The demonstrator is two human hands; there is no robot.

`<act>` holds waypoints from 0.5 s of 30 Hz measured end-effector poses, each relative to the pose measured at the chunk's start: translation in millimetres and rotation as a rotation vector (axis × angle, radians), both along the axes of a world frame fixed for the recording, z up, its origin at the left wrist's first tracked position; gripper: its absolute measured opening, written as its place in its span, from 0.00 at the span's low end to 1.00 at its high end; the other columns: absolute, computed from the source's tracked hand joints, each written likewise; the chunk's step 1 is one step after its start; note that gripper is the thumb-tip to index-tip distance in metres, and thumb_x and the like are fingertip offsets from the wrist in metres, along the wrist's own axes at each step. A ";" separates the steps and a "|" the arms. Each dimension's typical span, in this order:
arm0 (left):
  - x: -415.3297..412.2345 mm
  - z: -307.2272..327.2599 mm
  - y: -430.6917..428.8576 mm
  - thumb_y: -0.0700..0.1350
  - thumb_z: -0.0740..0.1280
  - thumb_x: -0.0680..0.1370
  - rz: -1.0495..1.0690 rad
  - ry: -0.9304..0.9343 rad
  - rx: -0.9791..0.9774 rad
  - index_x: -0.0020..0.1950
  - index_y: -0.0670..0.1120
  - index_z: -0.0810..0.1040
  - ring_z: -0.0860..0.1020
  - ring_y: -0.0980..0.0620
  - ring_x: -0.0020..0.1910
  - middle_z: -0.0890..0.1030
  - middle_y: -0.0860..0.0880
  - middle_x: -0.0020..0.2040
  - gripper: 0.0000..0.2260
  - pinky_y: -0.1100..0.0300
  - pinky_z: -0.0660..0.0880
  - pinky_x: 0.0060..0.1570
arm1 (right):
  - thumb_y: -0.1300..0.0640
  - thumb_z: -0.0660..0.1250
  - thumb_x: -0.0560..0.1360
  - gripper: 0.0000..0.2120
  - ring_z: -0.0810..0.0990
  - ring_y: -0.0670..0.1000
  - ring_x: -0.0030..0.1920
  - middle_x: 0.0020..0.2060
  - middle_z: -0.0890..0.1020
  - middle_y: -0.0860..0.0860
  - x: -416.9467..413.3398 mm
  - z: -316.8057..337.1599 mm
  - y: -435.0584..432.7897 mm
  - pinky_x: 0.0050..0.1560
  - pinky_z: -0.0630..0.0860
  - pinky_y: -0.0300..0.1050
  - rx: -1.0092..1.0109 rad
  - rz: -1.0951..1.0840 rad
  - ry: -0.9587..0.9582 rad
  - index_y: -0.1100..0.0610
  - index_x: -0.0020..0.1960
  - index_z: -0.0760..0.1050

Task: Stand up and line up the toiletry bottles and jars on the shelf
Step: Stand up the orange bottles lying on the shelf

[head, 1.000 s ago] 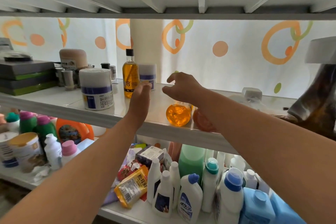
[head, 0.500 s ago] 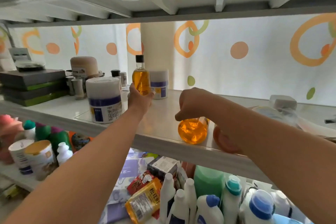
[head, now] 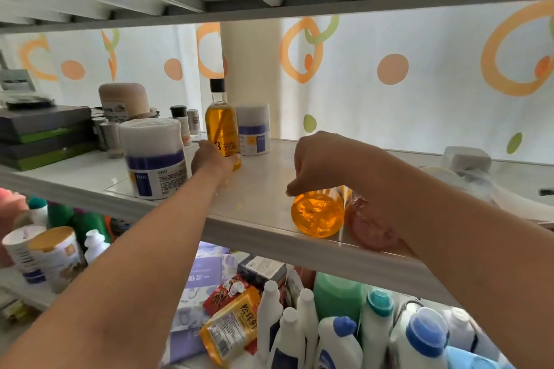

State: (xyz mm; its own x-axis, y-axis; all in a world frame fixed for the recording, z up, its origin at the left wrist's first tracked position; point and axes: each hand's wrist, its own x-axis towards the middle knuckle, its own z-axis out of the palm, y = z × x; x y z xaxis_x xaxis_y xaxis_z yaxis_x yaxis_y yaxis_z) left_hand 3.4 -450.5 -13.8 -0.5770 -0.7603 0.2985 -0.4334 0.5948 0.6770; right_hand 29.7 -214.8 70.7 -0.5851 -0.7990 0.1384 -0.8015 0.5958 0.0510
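Gripping the upright amber bottle [head: 221,126] in your left hand [head: 213,159], you clasp the fallen orange bottle [head: 317,210] in your right hand [head: 325,163]; the pink bottle [head: 371,232] lies flat too.

1 head view faces forward, close to the shelf [head: 269,220], slightly below it.

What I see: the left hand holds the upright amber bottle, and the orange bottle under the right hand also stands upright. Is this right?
Not quite: in the head view the orange bottle lies on its side under the right hand. The left hand does hold the upright amber bottle.
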 end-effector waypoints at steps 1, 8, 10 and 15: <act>2.6 0.1 -1.0 0.56 0.70 0.73 -0.023 -0.021 -0.021 0.64 0.40 0.66 0.77 0.41 0.54 0.77 0.41 0.57 0.29 0.55 0.71 0.45 | 0.46 0.70 0.71 0.13 0.72 0.50 0.41 0.30 0.68 0.47 0.4 -1.0 -1.3 0.29 0.63 0.35 0.002 -0.001 0.006 0.51 0.46 0.69; 29.4 -1.6 6.3 0.58 0.70 0.71 -0.283 -0.041 0.018 0.66 0.45 0.69 0.76 0.43 0.57 0.77 0.44 0.59 0.29 0.55 0.70 0.51 | 0.48 0.69 0.71 0.14 0.74 0.50 0.41 0.33 0.71 0.49 3.7 -13.3 -2.9 0.38 0.70 0.41 -0.083 -0.062 0.033 0.57 0.47 0.76; 39.6 -1.1 16.6 0.58 0.70 0.72 -0.328 -0.024 0.026 0.66 0.46 0.70 0.76 0.44 0.58 0.77 0.45 0.59 0.28 0.54 0.71 0.53 | 0.48 0.68 0.71 0.13 0.74 0.51 0.41 0.33 0.72 0.50 5.5 -18.3 -2.4 0.39 0.70 0.42 -0.119 -0.078 0.047 0.57 0.41 0.73; 60.6 1.2 41.5 0.56 0.71 0.72 -0.421 -0.010 0.039 0.67 0.47 0.69 0.75 0.46 0.59 0.78 0.47 0.61 0.27 0.54 0.71 0.57 | 0.45 0.66 0.71 0.15 0.75 0.52 0.41 0.37 0.76 0.52 9.4 -24.1 1.7 0.40 0.72 0.43 -0.198 -0.148 0.054 0.58 0.41 0.75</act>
